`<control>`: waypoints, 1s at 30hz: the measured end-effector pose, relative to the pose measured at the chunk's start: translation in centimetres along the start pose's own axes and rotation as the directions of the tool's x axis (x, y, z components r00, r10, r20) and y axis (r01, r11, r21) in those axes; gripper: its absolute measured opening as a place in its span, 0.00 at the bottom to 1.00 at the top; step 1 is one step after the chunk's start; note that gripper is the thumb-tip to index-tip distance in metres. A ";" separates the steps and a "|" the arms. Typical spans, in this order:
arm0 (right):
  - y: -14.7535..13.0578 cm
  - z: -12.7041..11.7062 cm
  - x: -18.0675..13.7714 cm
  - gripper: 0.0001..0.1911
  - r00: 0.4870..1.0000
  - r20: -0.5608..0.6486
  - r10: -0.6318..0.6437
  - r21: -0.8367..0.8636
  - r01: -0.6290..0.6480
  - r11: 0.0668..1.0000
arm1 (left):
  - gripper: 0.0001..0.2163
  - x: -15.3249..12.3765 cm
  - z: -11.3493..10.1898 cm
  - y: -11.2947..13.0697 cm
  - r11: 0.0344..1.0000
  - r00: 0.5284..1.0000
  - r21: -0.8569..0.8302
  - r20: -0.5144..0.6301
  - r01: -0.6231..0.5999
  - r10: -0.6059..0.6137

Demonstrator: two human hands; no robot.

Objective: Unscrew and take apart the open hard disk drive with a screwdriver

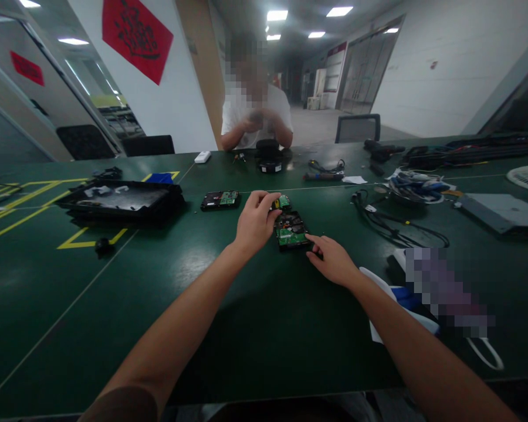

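One white-and-blue item (405, 296), near right: lies by a blurred flat thing (442, 287), both probably set aside to stay out of the way.
Right hand (334, 261): loosely open, index finger stretched forward with its tip at the right edge of the near drive (293, 230), thumb a little apart; it seems to steady rather than grip.
Near drive's place: flat on the green table (229, 351), between both hands, green board side up, likely so its parts can be reached.
Left hand (256, 225): thumb and fingers pinched together on a small yellow-and-black piece (276, 204), at the drive's far end; such a pinch looks meant for fine control. What the piece is, I cannot tell.
Second green board (284, 202): just beyond, partly hidden by fingers.
Left drive (220, 200): board up, apart from the left hand.
Black tray (127, 205), left; cables (391, 225), right: well apart from both hands.
Person (279, 105), far: white shirt, across the table.
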State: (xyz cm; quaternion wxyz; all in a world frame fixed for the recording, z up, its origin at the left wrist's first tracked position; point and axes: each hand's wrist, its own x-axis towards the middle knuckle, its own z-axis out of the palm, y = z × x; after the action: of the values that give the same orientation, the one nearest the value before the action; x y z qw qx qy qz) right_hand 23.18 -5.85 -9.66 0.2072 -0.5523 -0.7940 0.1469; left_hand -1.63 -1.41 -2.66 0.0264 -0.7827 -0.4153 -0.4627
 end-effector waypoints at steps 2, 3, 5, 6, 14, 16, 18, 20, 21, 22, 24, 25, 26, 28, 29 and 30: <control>0.0 0.0 0.0 0.27 1.000 0.001 0.005 -0.004 -0.005 1.000 | 0.19 0.0 0.1 -0.1 1.000 1.000 0.008 0.003 -0.003 0.003; 0.0 0.0 0.0 0.27 1.000 0.005 0.006 -0.006 -0.006 1.000 | 0.20 -0.1 0.2 -0.1 1.000 1.000 0.003 0.010 -0.001 0.001; -0.1 -0.2 0.0 0.27 1.000 0.014 0.009 -0.012 -0.009 1.000 | 0.21 -0.2 0.3 -0.2 1.000 1.000 -0.012 0.023 0.017 -0.016; -0.2 -0.2 0.0 0.27 1.000 0.019 0.009 -0.015 -0.009 1.000 | 0.21 -0.2 0.4 -0.1 0.999 0.999 -0.021 0.026 0.034 -0.033; -0.3 -0.2 0.1 0.28 1.000 0.015 0.014 -0.021 -0.013 1.000 | 0.21 -0.3 0.5 0.2 0.979 0.991 -0.159 -0.023 0.128 -0.133; -0.2 -0.2 0.1 0.28 1.000 0.015 0.007 -0.022 -0.006 1.000 | 0.19 -0.2 0.4 0.3 0.980 0.994 -0.169 -0.009 0.102 -0.105; -0.1 -0.1 0.1 0.28 1.000 0.014 -0.001 -0.020 0.001 1.000 | 0.16 -0.1 0.2 0.4 0.988 0.998 -0.140 -0.001 0.058 -0.059; 0.0 -0.1 0.1 0.28 1.000 0.012 -0.003 -0.015 0.004 1.000 | 0.14 0.1 0.0 0.5 0.995 1.000 -0.097 -0.016 0.016 -0.017; 0.0 -0.1 0.0 0.28 1.000 0.012 -0.002 -0.013 0.002 1.000 | 0.13 0.1 -0.1 0.5 0.997 1.000 -0.080 -0.027 0.003 -0.005; 0.0 -0.1 0.0 0.28 1.000 0.013 0.001 -0.011 -0.001 1.000 | 0.13 0.2 -0.2 0.5 0.998 0.999 -0.068 -0.035 -0.003 0.001; 0.0 -0.1 0.0 0.28 1.000 0.016 0.004 -0.010 -0.003 1.000 | 0.13 0.2 -0.2 0.4 0.998 0.999 -0.058 -0.042 -0.004 0.001; 0.0 -0.1 0.0 0.28 1.000 0.015 0.003 -0.011 -0.002 1.000 | 0.14 0.1 -0.2 0.4 0.998 0.999 -0.060 -0.038 0.000 -0.003; 0.1 -0.1 0.0 0.28 1.000 0.013 0.001 -0.013 -0.001 1.000 | 0.14 0.1 -0.1 0.3 0.998 0.999 -0.062 -0.033 0.008 -0.010; 0.1 0.0 0.0 0.28 1.000 0.007 -0.004 -0.016 0.004 1.000 | 0.16 0.0 0.0 0.2 0.997 0.999 -0.069 -0.028 0.040 -0.042; 0.2 0.0 0.1 0.27 1.000 0.003 -0.007 -0.017 0.007 1.000 | 0.17 -0.1 0.1 0.2 0.995 0.998 -0.075 -0.030 0.061 -0.063; 0.2 0.1 0.1 0.27 1.000 0.001 -0.009 -0.018 0.009 1.000 | 0.18 -0.1 0.2 0.3 0.993 0.996 -0.084 -0.036 0.083 -0.086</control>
State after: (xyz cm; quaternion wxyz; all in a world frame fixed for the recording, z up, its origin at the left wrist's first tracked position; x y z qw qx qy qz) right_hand 23.27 -5.73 -9.78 0.2026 -0.5505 -0.7978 0.1392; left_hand -1.32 -1.57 -2.77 -0.0176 -0.7555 -0.4281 -0.4956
